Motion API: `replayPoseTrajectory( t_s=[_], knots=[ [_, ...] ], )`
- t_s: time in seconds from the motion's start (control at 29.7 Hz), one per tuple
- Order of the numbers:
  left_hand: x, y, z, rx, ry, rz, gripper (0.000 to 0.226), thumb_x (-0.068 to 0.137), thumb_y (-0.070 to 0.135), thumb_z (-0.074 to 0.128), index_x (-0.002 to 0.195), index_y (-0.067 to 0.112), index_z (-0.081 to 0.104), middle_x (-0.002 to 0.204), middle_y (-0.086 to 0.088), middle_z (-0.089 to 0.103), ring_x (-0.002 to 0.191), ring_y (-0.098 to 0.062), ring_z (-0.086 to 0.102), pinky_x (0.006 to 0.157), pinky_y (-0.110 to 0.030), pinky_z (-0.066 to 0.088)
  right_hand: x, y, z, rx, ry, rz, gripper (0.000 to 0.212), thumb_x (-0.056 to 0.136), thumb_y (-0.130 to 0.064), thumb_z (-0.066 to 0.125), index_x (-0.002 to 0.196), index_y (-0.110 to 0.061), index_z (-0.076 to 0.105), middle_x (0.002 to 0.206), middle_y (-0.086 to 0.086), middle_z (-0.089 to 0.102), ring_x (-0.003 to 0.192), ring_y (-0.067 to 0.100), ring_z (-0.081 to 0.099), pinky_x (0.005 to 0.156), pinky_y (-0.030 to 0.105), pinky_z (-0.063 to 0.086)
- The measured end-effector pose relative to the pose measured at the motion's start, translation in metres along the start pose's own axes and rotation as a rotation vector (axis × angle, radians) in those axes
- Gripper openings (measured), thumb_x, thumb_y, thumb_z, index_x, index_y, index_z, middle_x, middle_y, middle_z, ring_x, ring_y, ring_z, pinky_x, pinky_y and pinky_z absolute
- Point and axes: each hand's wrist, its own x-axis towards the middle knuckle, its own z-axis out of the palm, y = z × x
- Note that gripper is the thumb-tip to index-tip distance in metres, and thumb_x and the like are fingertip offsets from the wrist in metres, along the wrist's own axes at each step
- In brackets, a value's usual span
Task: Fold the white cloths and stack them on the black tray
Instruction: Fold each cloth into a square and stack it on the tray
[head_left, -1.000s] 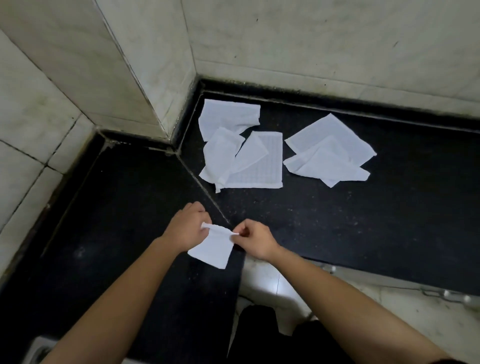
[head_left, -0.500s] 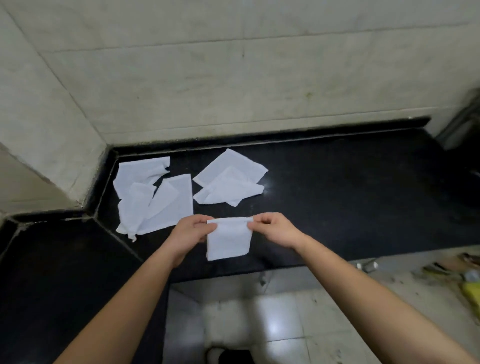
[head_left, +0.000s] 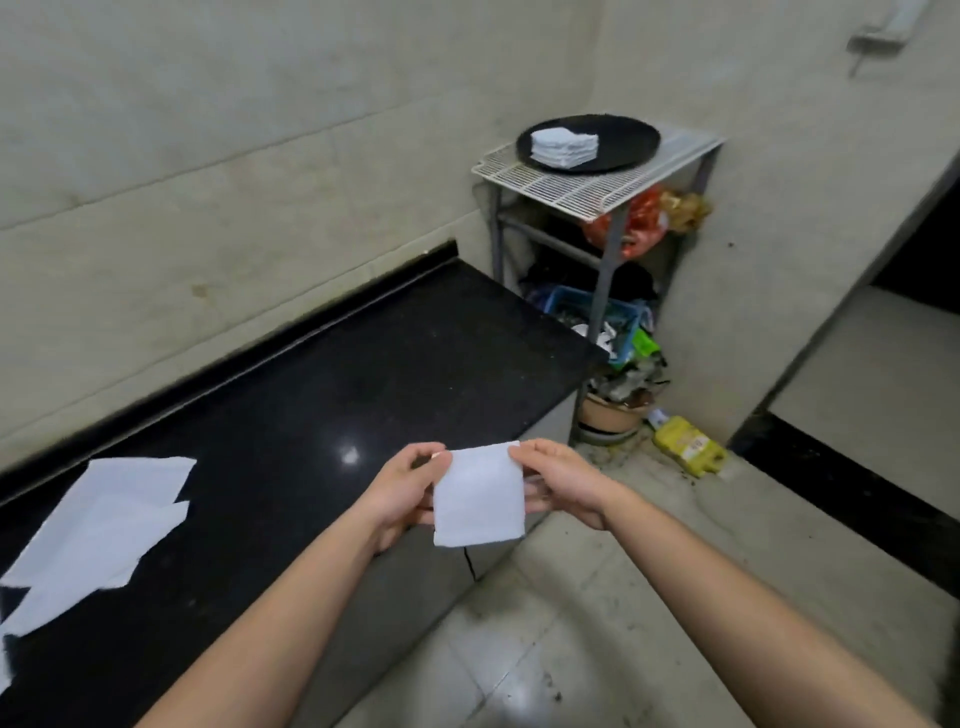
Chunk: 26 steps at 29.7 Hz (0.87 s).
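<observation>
Now a small white cloth (head_left: 478, 501), squarish, flat, neatly folded.

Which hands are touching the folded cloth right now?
Touching, both. The head view shows the left hand and the right hand each pinching an upper corner of the folded cloth, thumbs in front and fingers behind it.

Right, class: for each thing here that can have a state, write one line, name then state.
held cloth: folded, in the air between both hands.
left hand: pinches the cloth's left top corner.
right hand: pinches its right top corner.
black tray: loaded, on the wire rack.
stack: folded cloths, on the black tray.
loose cloths: unfolded, overlapping on the counter.
</observation>
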Motion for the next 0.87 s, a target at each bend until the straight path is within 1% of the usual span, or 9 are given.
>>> replayPoseTrajectory(
  t_s=[0.07, 0.17, 0.27, 0.37, 0.5, 0.61, 0.74, 0.81, 0.87],
  knots=[
    [0.018, 0.013, 0.040, 0.022, -0.084, -0.009, 0.037, 0.091, 0.017, 0.067, 0.124, 0.025, 0.053, 0.106, -0.015, 0.072, 0.084, -0.030, 0.069, 0.077, -0.050, 0.055, -0.011, 0.007, -0.048, 0.062, 0.039, 0.017, 0.017, 0.098, -0.023, 0.059, 0.115, -0.019, 0.059, 0.092, 0.001, 0.075, 0.080, 0.016, 0.073, 0.072, 0.036, 0.060],
    [0.042, 0.026, 0.090, 0.052, -0.177, 0.019, 0.058, 0.086, 0.000, 0.068, 0.133, 0.025, 0.046, 0.112, -0.015, 0.070, 0.085, -0.028, 0.069, 0.066, -0.040, 0.052, -0.022, 0.021, -0.104, 0.138, 0.089, 0.005, 0.045, 0.089, -0.005, 0.067, 0.129, -0.021, 0.053, 0.112, 0.007, 0.073, 0.097, 0.020, 0.072, 0.080, 0.039, 0.061],
    [0.073, 0.037, 0.137, 0.046, -0.217, 0.054, 0.063, 0.085, -0.004, 0.067, 0.137, 0.024, 0.046, 0.113, -0.009, 0.071, 0.082, -0.020, 0.070, 0.055, -0.031, 0.051, -0.023, 0.029, -0.153, 0.182, 0.142, -0.022, 0.052, 0.088, 0.006, 0.065, 0.130, -0.021, 0.052, 0.118, 0.007, 0.070, 0.099, 0.016, 0.070, 0.077, 0.035, 0.060],
    [0.102, 0.049, 0.170, 0.005, -0.255, 0.080, 0.064, 0.084, -0.005, 0.068, 0.136, 0.025, 0.046, 0.115, -0.005, 0.071, 0.089, -0.022, 0.070, 0.057, -0.031, 0.052, -0.015, 0.022, -0.191, 0.195, 0.169, -0.040, 0.055, 0.087, 0.006, 0.065, 0.133, -0.022, 0.055, 0.121, 0.006, 0.070, 0.101, 0.014, 0.069, 0.078, 0.032, 0.057],
    [0.158, 0.078, 0.205, -0.055, -0.290, 0.115, 0.069, 0.080, -0.004, 0.073, 0.138, 0.022, 0.046, 0.116, -0.006, 0.071, 0.097, -0.025, 0.070, 0.060, -0.034, 0.053, 0.012, -0.007, -0.247, 0.217, 0.215, -0.078, 0.052, 0.088, 0.009, 0.063, 0.128, -0.022, 0.058, 0.119, 0.005, 0.072, 0.103, 0.016, 0.070, 0.085, 0.035, 0.056],
    [0.204, 0.119, 0.230, -0.119, -0.307, 0.129, 0.063, 0.082, -0.006, 0.070, 0.134, 0.023, 0.047, 0.115, -0.007, 0.071, 0.099, -0.027, 0.070, 0.059, -0.034, 0.056, 0.041, -0.045, -0.292, 0.191, 0.233, -0.108, 0.053, 0.088, 0.010, 0.062, 0.131, -0.020, 0.056, 0.118, 0.003, 0.072, 0.107, 0.019, 0.069, 0.091, 0.039, 0.056],
    [0.254, 0.181, 0.257, -0.130, -0.343, 0.169, 0.060, 0.084, -0.005, 0.069, 0.134, 0.021, 0.047, 0.114, -0.007, 0.072, 0.102, -0.029, 0.070, 0.075, -0.044, 0.060, 0.074, -0.100, -0.346, 0.175, 0.262, -0.137, 0.056, 0.089, 0.010, 0.062, 0.138, -0.016, 0.053, 0.121, 0.007, 0.071, 0.111, 0.022, 0.068, 0.084, 0.037, 0.057],
    [0.273, 0.212, 0.267, -0.131, -0.343, 0.199, 0.061, 0.084, -0.004, 0.070, 0.136, 0.019, 0.046, 0.113, -0.008, 0.072, 0.101, -0.028, 0.070, 0.077, -0.046, 0.060, 0.085, -0.129, -0.367, 0.174, 0.281, -0.178, 0.056, 0.089, 0.010, 0.063, 0.138, -0.015, 0.053, 0.122, 0.009, 0.070, 0.112, 0.026, 0.068, 0.090, 0.042, 0.056],
    [0.288, 0.241, 0.275, -0.124, -0.342, 0.230, 0.061, 0.083, -0.002, 0.071, 0.136, 0.019, 0.047, 0.111, -0.008, 0.072, 0.099, -0.027, 0.071, 0.074, -0.044, 0.060, 0.094, -0.157, -0.382, 0.178, 0.289, -0.220, 0.052, 0.089, 0.010, 0.062, 0.133, -0.017, 0.057, 0.122, 0.010, 0.070, 0.111, 0.025, 0.068, 0.093, 0.044, 0.056]
  ],
)
